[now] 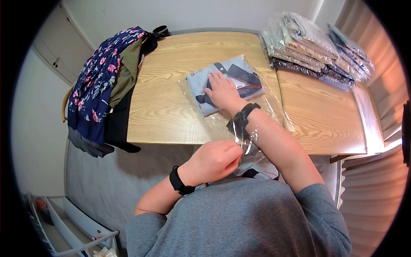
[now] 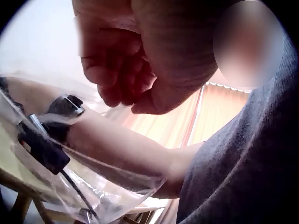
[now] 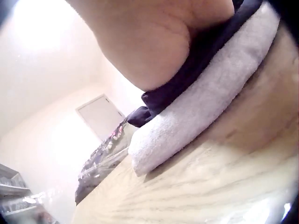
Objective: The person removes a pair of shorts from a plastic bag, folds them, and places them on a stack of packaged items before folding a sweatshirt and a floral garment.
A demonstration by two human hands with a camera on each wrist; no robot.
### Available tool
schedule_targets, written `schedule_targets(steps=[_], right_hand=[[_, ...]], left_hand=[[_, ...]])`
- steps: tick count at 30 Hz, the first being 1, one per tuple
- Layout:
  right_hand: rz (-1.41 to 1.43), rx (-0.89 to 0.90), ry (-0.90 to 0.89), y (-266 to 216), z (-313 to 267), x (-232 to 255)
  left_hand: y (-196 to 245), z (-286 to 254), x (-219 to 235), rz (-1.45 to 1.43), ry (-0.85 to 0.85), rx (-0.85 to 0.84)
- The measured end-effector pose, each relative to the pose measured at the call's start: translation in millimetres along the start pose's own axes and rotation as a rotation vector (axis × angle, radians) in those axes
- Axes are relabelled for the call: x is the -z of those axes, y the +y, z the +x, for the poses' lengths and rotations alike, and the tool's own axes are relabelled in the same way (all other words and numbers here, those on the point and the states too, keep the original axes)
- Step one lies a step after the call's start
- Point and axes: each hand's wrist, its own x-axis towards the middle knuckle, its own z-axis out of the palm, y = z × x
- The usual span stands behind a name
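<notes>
On the pale wooden table (image 1: 171, 107) in front of me, with white walls and a peach curtain (image 1: 385, 77) around, sit the big things first: a heap of loose clothes topped by a navy floral dress (image 1: 96, 81) draped over the far left edge, and a stack of clothes already sealed in clear bags (image 1: 317, 47) at the far right corner. Between them, at the middle of the table, lies the clear plastic bag (image 1: 257, 107), my right arm reaching inside it. Within it is the folded light-blue and navy garment (image 1: 231, 79), flat on the wood. My right hand (image 1: 220, 92) rests on it with fingers spread flat, pressing it down. My left hand (image 1: 214, 160) is curled tight, pinching the bag's open edge near my chest. I judge the garment soft and light, likely to bunch, so flat pressure suits it; the film is thin, slippery and clingy, best held by its mouth edge.
</notes>
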Motion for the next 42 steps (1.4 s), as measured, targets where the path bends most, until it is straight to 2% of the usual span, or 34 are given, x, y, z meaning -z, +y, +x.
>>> schedule_targets(steps=[2, 8, 11, 12, 14, 16, 17, 18, 20, 21, 23, 25, 27, 28, 30, 31, 32, 33, 35, 36, 40, 42], right_hand=[[0.003, -0.001, -0.019, 1, -1, 3], [0.056, 0.034, -0.029, 6, -4, 7], [0.014, 0.068, 0.002, 4, -19, 13], [-0.041, 0.089, 0.037, 2, -30, 15], [0.028, 0.137, 0.082, 2, -68, 20], [-0.053, 0.241, -0.036, 5, -114, 38], [0.008, 0.264, -0.267, 7, -134, 59], [0.254, 0.324, -0.265, 13, -163, 75], [0.496, 0.325, -0.831, 22, -178, 134], [0.669, 0.453, -0.926, 32, -179, 158], [0.755, 0.333, -1.099, 59, -171, 190], [0.744, 0.076, -0.913, 75, -151, 205], [0.589, 0.169, -0.524, 83, -112, 195], [0.531, 0.2, -0.461, 89, -93, 183], [0.467, 0.243, -0.387, 104, -57, 146], [0.181, 0.295, -0.311, 113, -40, 123], [-0.105, 0.34, -0.23, 118, -28, 111], [-0.108, 0.346, -0.22, 116, -25, 109], [-0.221, 0.157, -0.498, 112, -25, 99], [-0.064, 0.191, -0.524, 117, -24, 90], [0.046, 0.099, -0.48, 108, -41, 77], [0.11, 0.119, -0.488, 110, -46, 81]], left_hand=[[-1, -2, 0, 0.012, -0.147, 0.009], [-1, -6, -5, -0.001, -0.3, 0.132], [-1, -7, -7, -0.02, -0.324, 0.173], [0, -7, -7, -0.018, -0.327, 0.176], [0, -9, -5, -0.03, -0.318, 0.206], [-2, -12, -1, -0.02, -0.332, 0.232], [-3, -14, 0, -0.011, -0.347, 0.254], [-2, -15, 3, -0.018, -0.348, 0.257], [0, -11, 14, -0.046, -0.535, 0.278], [-4, -8, 19, -0.048, -0.535, 0.277], [-19, 2, 32, 0.033, -0.362, 0.327], [-52, 12, 32, 0.134, -0.089, 0.271], [-86, 32, 36, 0.242, -0.088, 0.256], [-105, 40, 33, 0.25, -0.083, 0.251], [-138, 50, 24, 0.47, -0.209, 0.402], [-145, 52, 20, 0.481, -0.201, 0.397], [-150, 54, 16, 0.514, -0.299, 0.491], [-153, 55, 14, 0.544, -0.398, 0.587], [-152, 53, 16, 0.546, -0.49, 0.627], [-158, 49, 18, 0.523, -0.497, 0.616], [-183, 38, 33, 0.42, -0.521, 0.55], [-190, 39, 40, 0.388, -0.514, 0.513]])
